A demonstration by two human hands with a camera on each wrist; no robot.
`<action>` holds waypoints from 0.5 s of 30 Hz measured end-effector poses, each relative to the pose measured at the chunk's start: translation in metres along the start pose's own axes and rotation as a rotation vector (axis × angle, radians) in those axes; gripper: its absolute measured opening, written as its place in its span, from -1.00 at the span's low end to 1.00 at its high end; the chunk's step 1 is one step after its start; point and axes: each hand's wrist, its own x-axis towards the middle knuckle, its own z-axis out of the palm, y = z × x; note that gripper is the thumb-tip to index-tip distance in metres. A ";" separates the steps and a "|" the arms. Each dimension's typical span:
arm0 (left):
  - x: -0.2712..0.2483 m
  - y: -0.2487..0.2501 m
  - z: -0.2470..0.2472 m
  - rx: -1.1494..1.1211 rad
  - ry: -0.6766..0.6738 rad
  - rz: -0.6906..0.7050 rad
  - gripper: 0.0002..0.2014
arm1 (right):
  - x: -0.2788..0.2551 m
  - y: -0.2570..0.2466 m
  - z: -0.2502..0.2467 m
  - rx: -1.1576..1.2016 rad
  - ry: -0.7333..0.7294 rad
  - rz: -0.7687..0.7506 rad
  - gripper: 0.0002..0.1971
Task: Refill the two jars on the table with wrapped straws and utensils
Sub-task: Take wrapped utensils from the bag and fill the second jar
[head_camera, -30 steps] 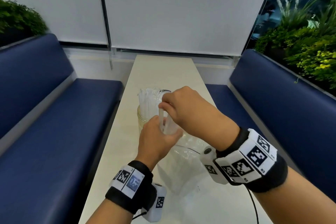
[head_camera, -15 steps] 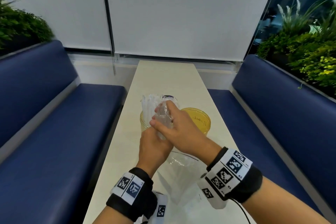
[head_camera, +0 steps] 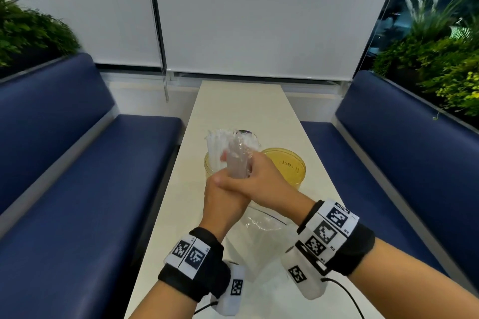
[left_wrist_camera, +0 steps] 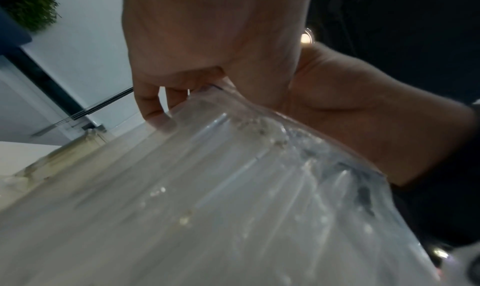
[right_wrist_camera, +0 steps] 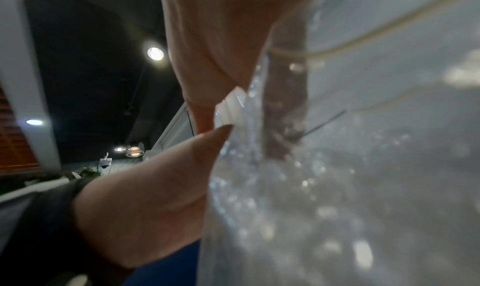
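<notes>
Two amber jars stand mid-table. The left jar (head_camera: 210, 166) holds white wrapped straws (head_camera: 215, 147); the right jar (head_camera: 285, 167) looks empty. In front of them both hands meet on a clear plastic bag (head_camera: 261, 228) that hangs down to the table. My right hand (head_camera: 259, 181) grips a plastic-covered bundle of wrapped straws (head_camera: 236, 163) sticking up from the bag. Their white ends (right_wrist_camera: 231, 109) show between its thumb and fingers. My left hand (head_camera: 223, 198) holds the bag just below, fingers (left_wrist_camera: 155, 109) curled on the plastic (left_wrist_camera: 233, 187).
The long white table (head_camera: 241, 106) runs away from me between two blue benches (head_camera: 77, 163) (head_camera: 404, 153). Plants stand behind both benches. White blinds close off the far end.
My right hand came down from above the left jar and closed on the bundle beside my left hand. The right jar, hidden before, is now in sight.
</notes>
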 end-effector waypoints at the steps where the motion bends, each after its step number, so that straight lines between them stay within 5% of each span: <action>1: 0.000 0.001 0.000 0.005 0.004 -0.025 -0.90 | 0.000 0.003 0.003 -0.018 -0.039 0.015 -0.59; 4: -0.001 -0.003 0.000 -0.028 0.023 -0.083 -0.86 | -0.001 0.003 0.007 0.018 -0.061 -0.002 -0.84; 15: -0.010 -0.002 0.003 -0.112 -0.030 -0.211 -0.65 | 0.030 -0.048 -0.026 0.203 0.149 -0.184 -0.87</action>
